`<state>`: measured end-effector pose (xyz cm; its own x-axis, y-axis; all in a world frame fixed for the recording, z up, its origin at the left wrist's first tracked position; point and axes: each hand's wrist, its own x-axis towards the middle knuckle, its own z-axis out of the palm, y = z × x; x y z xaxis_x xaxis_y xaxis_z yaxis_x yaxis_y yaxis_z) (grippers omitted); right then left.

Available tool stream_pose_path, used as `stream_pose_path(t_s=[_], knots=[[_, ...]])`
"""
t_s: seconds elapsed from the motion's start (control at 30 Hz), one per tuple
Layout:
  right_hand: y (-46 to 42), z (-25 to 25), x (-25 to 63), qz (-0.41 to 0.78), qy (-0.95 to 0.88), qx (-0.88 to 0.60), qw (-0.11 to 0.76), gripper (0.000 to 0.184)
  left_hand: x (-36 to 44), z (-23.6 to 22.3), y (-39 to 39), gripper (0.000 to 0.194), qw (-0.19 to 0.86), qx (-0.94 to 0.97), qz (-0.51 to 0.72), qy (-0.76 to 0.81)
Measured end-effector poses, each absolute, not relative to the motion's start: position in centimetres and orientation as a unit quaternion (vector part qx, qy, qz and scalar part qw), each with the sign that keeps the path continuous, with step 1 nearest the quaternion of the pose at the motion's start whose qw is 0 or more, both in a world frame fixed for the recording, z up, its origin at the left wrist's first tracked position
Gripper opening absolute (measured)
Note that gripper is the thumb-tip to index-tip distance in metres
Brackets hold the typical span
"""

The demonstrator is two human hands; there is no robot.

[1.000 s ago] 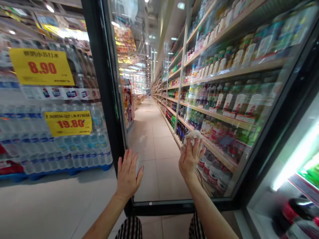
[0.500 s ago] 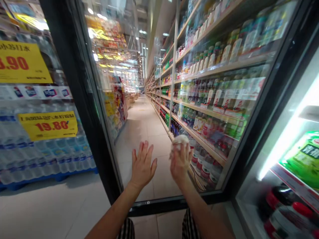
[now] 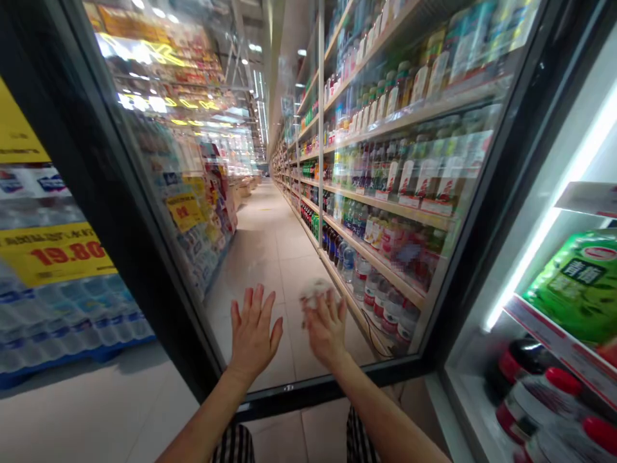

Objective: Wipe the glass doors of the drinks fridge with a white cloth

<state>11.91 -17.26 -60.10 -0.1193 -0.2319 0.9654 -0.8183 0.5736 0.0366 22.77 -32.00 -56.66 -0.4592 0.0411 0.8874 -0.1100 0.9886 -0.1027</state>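
Closest to us, at the bottom of the frame, we see our striped trousers (image 3: 233,445) below the glass door (image 3: 270,270). Our left hand (image 3: 253,331), low and left of centre, is open wide, its palm toward the pane and its fingers spread; we cannot tell whether it touches the glass. Just right of it, near the lower middle, our right hand (image 3: 325,325) holds a pale cloth (image 3: 319,290) under its fingers, toward the glass. The cloth is blurred and partly hidden by those fingers.

The black door frame (image 3: 486,186) slants down both sides and crosses below our hands. At the lower right we have red-capped bottles (image 3: 537,402) under a green package (image 3: 576,283), beside a bright light strip (image 3: 544,241). At the left edge, a yellow price sign (image 3: 58,254) reading 19.80 hangs in front of bottled water (image 3: 72,321) on a blue pallet (image 3: 103,354).

Through the pane, a dark cable (image 3: 370,331) lies by the foot of long drink shelves (image 3: 393,206), which fill the right half. Farther off, our view follows the tiled aisle (image 3: 265,222) back toward the upper middle.
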Motion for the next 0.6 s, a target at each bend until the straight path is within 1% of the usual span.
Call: stream_pose_path(t_s=[0.07,0.13,0.23,0.3,0.33,0.37,0.43,0.53,0.57,0.6], knots=[[-19.0,-60.6,13.2,0.221,-0.666,0.459,0.545,0.029,23.1,-56.6,-32.1,0.067,0.514,0.016,0.071,-0.855],[-17.3,-60.2,12.0,0.22,-0.667,0.44,0.56,0.03,23.7,-56.5,-32.6,0.067,0.515,0.018,0.076,-0.853],[-11.1,-57.7,7.1,0.285,-0.702,0.293,0.584,0.045,24.3,-56.1,-33.3,0.069,0.529,0.024,0.087,-0.844],[-8.3,-55.8,4.7,0.351,-0.714,0.13,0.592,0.05,24.0,-55.7,-33.4,0.069,0.54,0.02,0.084,-0.837],[-7.9,-55.1,4.3,0.369,-0.713,0.079,0.591,0.05,23.6,-55.4,-33.3,0.068,0.546,0.017,0.08,-0.834],[-8.2,-54.8,4.6,0.375,-0.713,0.061,0.589,0.05,23.2,-55.1,-32.9,0.068,0.551,0.013,0.075,-0.831],[-10.6,-55.1,6.6,0.343,-0.727,0.133,0.579,0.046,22.1,-54.5,-32.0,0.067,0.556,0.003,0.07,-0.828],[-13.9,-56.5,9.4,0.244,-0.727,0.338,0.545,0.042,21.2,-54.1,-30.8,0.066,0.552,-0.009,0.077,-0.83],[-14.1,-56.7,9.5,0.225,-0.719,0.371,0.543,0.042,21.1,-54.0,-30.7,0.066,0.551,-0.012,0.082,-0.83],[-13.6,-56.5,9.1,0.224,-0.715,0.371,0.549,0.044,21.2,-54.0,-30.9,0.066,0.552,-0.011,0.087,-0.829]])
